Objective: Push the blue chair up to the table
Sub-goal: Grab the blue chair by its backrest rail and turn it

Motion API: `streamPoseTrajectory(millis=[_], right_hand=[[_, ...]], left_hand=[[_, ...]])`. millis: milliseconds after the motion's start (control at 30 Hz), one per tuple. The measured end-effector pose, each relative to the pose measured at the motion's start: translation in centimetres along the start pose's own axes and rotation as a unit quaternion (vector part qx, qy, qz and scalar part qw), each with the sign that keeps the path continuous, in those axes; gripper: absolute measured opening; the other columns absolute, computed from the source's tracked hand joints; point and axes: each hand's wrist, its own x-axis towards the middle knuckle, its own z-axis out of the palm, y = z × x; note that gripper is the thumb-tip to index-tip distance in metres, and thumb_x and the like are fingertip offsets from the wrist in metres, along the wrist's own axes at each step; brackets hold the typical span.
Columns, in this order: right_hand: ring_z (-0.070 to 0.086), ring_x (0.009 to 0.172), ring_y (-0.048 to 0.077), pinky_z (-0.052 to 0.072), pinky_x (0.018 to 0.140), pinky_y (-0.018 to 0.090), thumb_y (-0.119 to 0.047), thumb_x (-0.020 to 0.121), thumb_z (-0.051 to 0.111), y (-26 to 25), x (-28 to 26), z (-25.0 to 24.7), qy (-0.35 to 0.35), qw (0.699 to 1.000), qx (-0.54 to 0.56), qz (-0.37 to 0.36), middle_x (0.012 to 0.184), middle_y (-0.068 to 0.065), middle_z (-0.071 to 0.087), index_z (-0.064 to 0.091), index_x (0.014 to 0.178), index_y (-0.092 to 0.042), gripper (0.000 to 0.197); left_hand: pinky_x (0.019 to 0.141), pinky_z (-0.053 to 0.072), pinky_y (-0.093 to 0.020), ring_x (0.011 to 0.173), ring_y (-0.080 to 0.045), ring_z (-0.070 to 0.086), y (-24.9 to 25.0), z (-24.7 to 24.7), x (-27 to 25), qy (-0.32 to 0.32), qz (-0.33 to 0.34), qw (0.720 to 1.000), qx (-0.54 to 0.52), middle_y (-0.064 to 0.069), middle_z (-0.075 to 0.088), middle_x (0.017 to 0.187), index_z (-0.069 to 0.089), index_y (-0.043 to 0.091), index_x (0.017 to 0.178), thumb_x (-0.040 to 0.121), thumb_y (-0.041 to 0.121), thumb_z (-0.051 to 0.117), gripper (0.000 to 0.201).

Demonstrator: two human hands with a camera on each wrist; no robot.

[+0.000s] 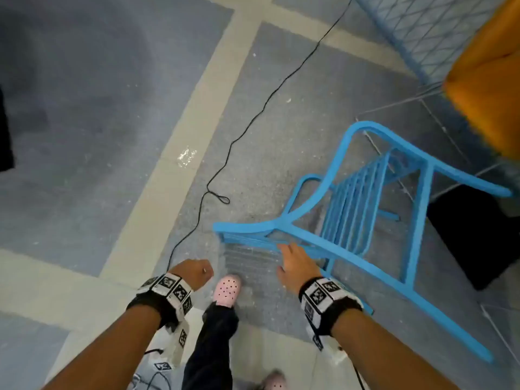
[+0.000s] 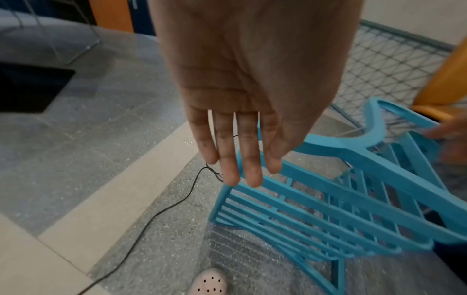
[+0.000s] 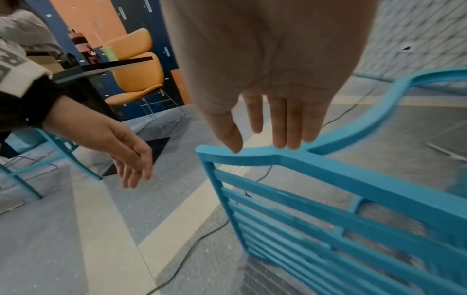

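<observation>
The blue slatted chair [image 1: 351, 209] stands on the grey floor at the right, with its backrest towards me. My right hand [image 1: 292, 257] is flat with straight fingers. Its fingertips [image 3: 285, 143] lie at the top rail of the chair's backrest [image 3: 328, 165], near its left corner. My left hand [image 1: 201, 273] hangs free to the left of the chair and holds nothing. In the left wrist view its fingers [image 2: 232, 159] are straight. A dark-topped table [image 3: 106, 64] shows in the right wrist view, far left.
A black cable [image 1: 253, 116] runs across the floor left of the chair. An orange chair [image 1: 489, 88] and a blue mesh panel [image 1: 422, 32] stand beyond it. A black floor plate [image 1: 472, 235] lies at its right. My pink shoe [image 1: 226, 288] is near the backrest.
</observation>
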Motion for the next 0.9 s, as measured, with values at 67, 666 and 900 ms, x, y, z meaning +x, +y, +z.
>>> streamPoseTrajectory(millis=[67,666,900], right_hand=[[0.036,0.128,0.034,0.031,0.109,0.044,-0.013,0.088,0.052,-2.7,4.6,-0.1,0.033,0.998,-0.022,-0.041,0.138,0.02,0.038,0.03,0.136,-0.004,0.053],[0.047,0.086,0.033,0.042,0.077,0.037,-0.018,0.086,0.057,-15.1,17.5,-0.2,-0.258,0.932,-0.237,-0.091,0.11,0.016,0.051,0.054,0.118,-0.01,0.032],[0.056,0.108,0.03,0.046,0.085,0.034,-0.017,0.088,0.054,-13.1,12.3,-2.5,-0.196,0.977,-0.078,0.025,0.12,0.017,0.06,0.055,0.118,-0.001,0.034]], left_hand=[[0.094,0.048,-0.036,0.108,-0.031,0.06,-1.5,-0.1,3.0,0.012,-0.025,0.999,-0.043,-0.018,0.066,0.116,0.057,0.012,0.11,0.094,0.019,0.039,0.025],[0.099,0.042,-0.037,0.117,-0.03,0.052,-6.0,0.9,11.6,-0.008,-0.049,0.991,-0.125,-0.015,0.056,0.128,0.045,0.012,0.124,0.092,0.018,0.048,0.032],[0.101,0.044,-0.043,0.118,-0.031,0.051,-5.1,1.3,8.0,0.025,-0.002,0.991,-0.135,-0.013,0.05,0.134,0.039,0.014,0.129,0.088,0.018,0.054,0.043]])
